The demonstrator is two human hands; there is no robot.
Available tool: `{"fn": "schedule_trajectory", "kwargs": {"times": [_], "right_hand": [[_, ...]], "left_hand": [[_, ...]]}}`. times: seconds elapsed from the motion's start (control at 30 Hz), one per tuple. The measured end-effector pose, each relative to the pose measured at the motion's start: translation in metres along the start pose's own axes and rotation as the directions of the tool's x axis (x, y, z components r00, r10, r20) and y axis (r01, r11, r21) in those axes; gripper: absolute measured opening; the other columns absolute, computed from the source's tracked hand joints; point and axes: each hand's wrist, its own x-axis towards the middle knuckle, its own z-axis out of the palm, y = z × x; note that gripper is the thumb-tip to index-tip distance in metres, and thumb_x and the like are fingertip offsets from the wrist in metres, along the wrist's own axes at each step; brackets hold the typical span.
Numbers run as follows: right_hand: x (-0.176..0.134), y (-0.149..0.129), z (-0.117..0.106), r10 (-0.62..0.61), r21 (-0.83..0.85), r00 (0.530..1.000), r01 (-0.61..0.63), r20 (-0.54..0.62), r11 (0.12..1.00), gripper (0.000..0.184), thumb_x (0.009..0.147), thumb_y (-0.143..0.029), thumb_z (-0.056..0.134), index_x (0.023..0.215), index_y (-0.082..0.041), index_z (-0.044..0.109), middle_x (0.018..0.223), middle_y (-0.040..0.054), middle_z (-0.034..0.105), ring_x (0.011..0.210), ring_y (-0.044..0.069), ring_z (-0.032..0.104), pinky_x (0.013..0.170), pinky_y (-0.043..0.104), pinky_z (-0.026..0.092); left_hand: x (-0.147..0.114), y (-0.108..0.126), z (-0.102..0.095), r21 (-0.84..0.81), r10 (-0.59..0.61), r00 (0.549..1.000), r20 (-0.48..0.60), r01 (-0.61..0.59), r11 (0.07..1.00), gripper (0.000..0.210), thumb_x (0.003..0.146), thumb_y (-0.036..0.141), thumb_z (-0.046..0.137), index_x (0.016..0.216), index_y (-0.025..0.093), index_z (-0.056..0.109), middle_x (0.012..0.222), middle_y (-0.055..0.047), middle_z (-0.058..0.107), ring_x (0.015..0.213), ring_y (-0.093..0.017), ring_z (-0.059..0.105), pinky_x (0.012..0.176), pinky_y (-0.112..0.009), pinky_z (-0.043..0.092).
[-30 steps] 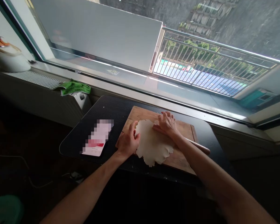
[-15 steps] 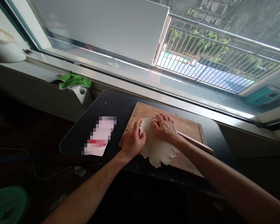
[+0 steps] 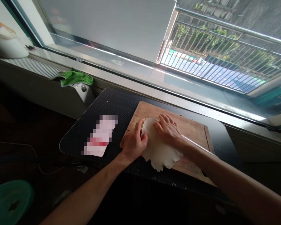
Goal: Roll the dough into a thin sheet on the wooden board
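1. Rolling pin (image 3: 198, 145): only a thin strip visible. Left end under right grip (image 3: 169, 130), right end lost behind right forearm (image 3: 221, 172).
2. Dough sheet (image 3: 160, 153): far right part covered by right grip.
3. Left grip (image 3: 135, 142): can't tell if fingertips pinch the dough edge or sit just beside it.
4. Phone (image 3: 99, 137): screen pixelated, unreadable.
5. Green basin (image 3: 22, 189), white pot (image 3: 9, 47): cut by left edge.
6. Left forearm (image 3: 91, 187): cut at bottom; right forearm at right edge.
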Motion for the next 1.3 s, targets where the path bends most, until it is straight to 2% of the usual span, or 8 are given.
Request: {"fn": "schedule_trajectory", "kwargs": {"times": [0.2, 0.43, 0.53, 0.63, 0.83, 0.97, 1.1, 1.3], "right_hand": [[0.042, 0.026, -0.014, 0.085, -0.145, 0.995, -0.093, -0.06, 0.985, 0.044, 0.096, -0.054, 0.044, 0.128, -0.028, 0.06, 0.152, 0.0118, 0.045, 0.143, 0.038, 0.03, 0.109, 0.062, 0.034], [0.002, 0.006, 0.0, -0.063, -0.035, 0.998, 0.063, -0.014, 0.997, 0.051, 0.103, -0.046, 0.024, 0.139, -0.025, 0.053, 0.155, 0.0084, 0.045, 0.146, 0.028, 0.031, 0.117, 0.048, 0.031], [0.028, 0.022, -0.008, 0.007, -0.055, 1.0, -0.008, -0.007, 0.998, 0.051, 0.1, -0.053, 0.031, 0.135, -0.025, 0.055, 0.157, 0.0106, 0.041, 0.147, 0.034, 0.027, 0.116, 0.058, 0.029], [0.052, 0.036, -0.016, 0.196, -0.003, 0.978, -0.197, -0.069, 0.98, 0.053, 0.101, -0.049, 0.026, 0.138, -0.022, 0.052, 0.151, 0.0152, 0.045, 0.143, 0.035, 0.034, 0.114, 0.059, 0.032], [0.015, 0.013, 0.002, -0.093, 0.018, 0.994, 0.094, -0.049, 0.995, 0.054, 0.101, -0.052, 0.022, 0.134, -0.028, 0.056, 0.148, 0.0088, 0.051, 0.14, 0.032, 0.039, 0.113, 0.054, 0.037], [0.037, 0.029, -0.001, 0.061, 0.018, 0.985, -0.059, -0.162, 0.998, 0.06, 0.099, -0.055, 0.025, 0.145, -0.025, 0.048, 0.155, 0.0114, 0.042, 0.146, 0.036, 0.03, 0.116, 0.061, 0.029], [0.058, 0.04, -0.01, 0.263, 0.094, 0.956, -0.252, -0.131, 0.963, 0.061, 0.1, -0.053, 0.023, 0.145, -0.019, 0.048, 0.155, 0.017, 0.041, 0.145, 0.037, 0.033, 0.115, 0.059, 0.032], [0.029, 0.009, 0.006, -0.045, 0.047, 0.992, 0.051, -0.121, 0.998, 0.061, 0.1, -0.054, 0.022, 0.146, -0.023, 0.046, 0.153, 0.0109, 0.048, 0.144, 0.031, 0.036, 0.116, 0.053, 0.035]], "left_hand": [[-0.001, 0.001, -0.002, -0.011, 0.005, 1.0, -0.02, -0.005, 1.0, 0.058, 0.084, 0.019, 0.059, 0.141, 0.026, 0.046, 0.081, 0.001, 0.065, 0.071, -0.018, 0.065, 0.076, -0.03, 0.053], [-0.002, 0.0, 0.0, -0.012, 0.039, 0.997, -0.065, -0.04, 0.999, 0.054, 0.083, 0.018, 0.06, 0.136, 0.024, 0.05, 0.082, 0.001, 0.065, 0.071, -0.017, 0.064, 0.072, -0.028, 0.051], [-0.002, 0.0, 0.001, -0.007, 0.071, 0.994, -0.083, -0.072, 0.997, 0.054, 0.083, 0.016, 0.058, 0.136, 0.022, 0.049, 0.08, 0.002, 0.064, 0.069, -0.016, 0.063, 0.072, -0.028, 0.051], [-0.002, -0.001, 0.001, -0.007, 0.095, 0.99, -0.107, -0.096, 0.995, 0.053, 0.083, 0.014, 0.057, 0.135, 0.021, 0.049, 0.079, 0.003, 0.062, 0.068, -0.015, 0.062, 0.072, -0.028, 0.051], [-0.003, -0.002, 0.002, -0.009, 0.11, 0.987, -0.117, -0.112, 0.994, 0.054, 0.084, 0.013, 0.057, 0.137, 0.02, 0.048, 0.078, 0.004, 0.06, 0.064, -0.013, 0.06, 0.067, -0.026, 0.049], [-0.002, -0.003, 0.001, -0.007, 0.12, 0.985, -0.121, -0.122, 0.993, 0.054, 0.083, 0.012, 0.057, 0.136, 0.021, 0.048, 0.076, 0.006, 0.059, 0.065, -0.013, 0.06, 0.069, -0.026, 0.049], [-0.002, -0.004, 0.001, 0.0, 0.107, 0.987, -0.119, -0.108, 0.994, 0.055, 0.083, 0.012, 0.058, 0.136, 0.021, 0.049, 0.076, 0.006, 0.059, 0.065, -0.013, 0.06, 0.068, -0.025, 0.05], [-0.002, -0.004, 0.002, 0.011, 0.132, 0.981, -0.14, -0.132, 0.991, 0.055, 0.083, 0.012, 0.058, 0.136, 0.02, 0.048, 0.076, 0.005, 0.061, 0.065, -0.013, 0.06, 0.07, -0.025, 0.051]]}}
